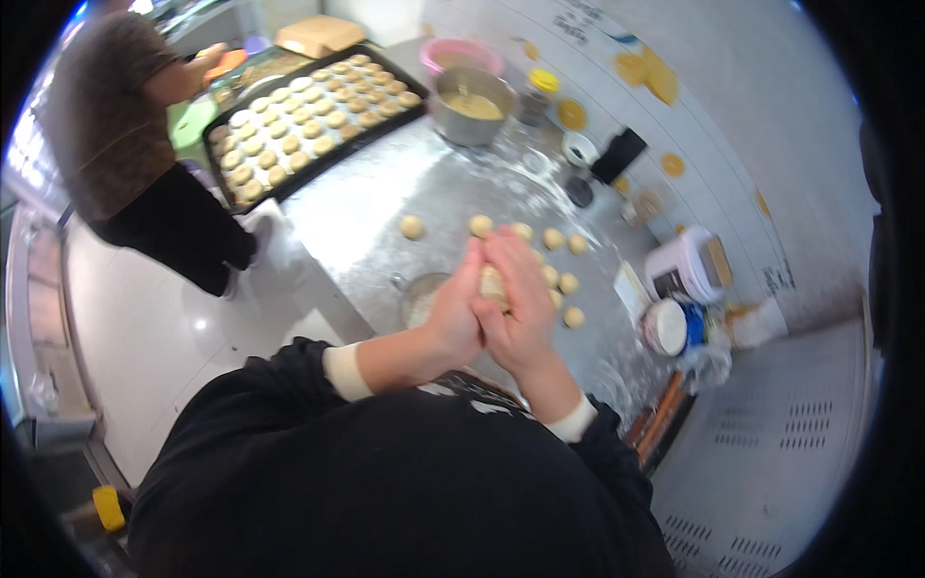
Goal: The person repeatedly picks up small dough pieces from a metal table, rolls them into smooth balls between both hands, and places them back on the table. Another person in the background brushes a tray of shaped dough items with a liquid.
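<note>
My left hand (454, 312) and my right hand (522, 307) are cupped together above the steel worktable (361, 217). Between the palms sits a pale lump of dough (493, 285), partly covered by the fingers. Several small dough balls lie beyond and to the right of my hands, among them one dough ball (480, 225) just past the fingertips. Another dough ball (411, 227) rests apart on the left. Behind my left wrist, a round metal vessel (413, 292) with white powder is partly hidden.
A black baking tray (347, 149) with rows of round pastries stands far left, near another person (115, 115). At the back are a steel pot (466, 131) of yellowish mixture, a pink basin (455, 49) and a yellow-lidded jar (536, 101). A white tub (679, 267) stands right.
</note>
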Demonstrator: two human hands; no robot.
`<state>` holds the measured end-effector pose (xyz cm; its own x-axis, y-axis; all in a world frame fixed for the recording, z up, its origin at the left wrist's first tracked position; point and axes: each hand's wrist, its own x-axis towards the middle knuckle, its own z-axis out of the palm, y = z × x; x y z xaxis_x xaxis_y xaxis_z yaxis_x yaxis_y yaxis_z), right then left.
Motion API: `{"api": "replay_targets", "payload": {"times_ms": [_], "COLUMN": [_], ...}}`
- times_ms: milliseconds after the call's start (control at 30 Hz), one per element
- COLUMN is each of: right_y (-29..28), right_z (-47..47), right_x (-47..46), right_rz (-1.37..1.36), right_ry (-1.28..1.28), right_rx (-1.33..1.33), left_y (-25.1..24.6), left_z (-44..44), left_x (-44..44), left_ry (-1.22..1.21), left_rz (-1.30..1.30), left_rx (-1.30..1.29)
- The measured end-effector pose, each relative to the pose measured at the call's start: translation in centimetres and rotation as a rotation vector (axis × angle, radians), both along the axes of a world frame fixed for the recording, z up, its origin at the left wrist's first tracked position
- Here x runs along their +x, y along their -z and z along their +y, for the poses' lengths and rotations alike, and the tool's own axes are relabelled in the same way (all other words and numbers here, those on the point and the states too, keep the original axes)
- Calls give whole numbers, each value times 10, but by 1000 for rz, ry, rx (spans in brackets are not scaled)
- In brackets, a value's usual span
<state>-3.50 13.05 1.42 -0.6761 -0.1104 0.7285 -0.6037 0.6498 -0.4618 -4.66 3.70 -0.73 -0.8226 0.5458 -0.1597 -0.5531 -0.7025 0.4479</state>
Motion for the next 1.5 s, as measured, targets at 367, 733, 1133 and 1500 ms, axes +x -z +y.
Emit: {"api": "replay_targets", "payload": {"times_ms": [367, 733, 1133, 1500], "right_y": [-2, -6, -14, -15], "right_z": [-2, 2, -8, -13], "right_x": [6, 10, 7, 11], "right_rz": [-36, -73, 58, 78], "right_ry": [-195, -183, -144, -122], "right_rx": [-143, -137, -101, -119], "left_y": [-18, -21, -28, -20], "left_z": [-3, -3, -18, -17], "left_x": [13, 14, 5, 10], "left_ry": [-117, -103, 21, 6], "left_rz": [-63, -84, -43, 4], "left_rx": [37, 68, -81, -115]}}
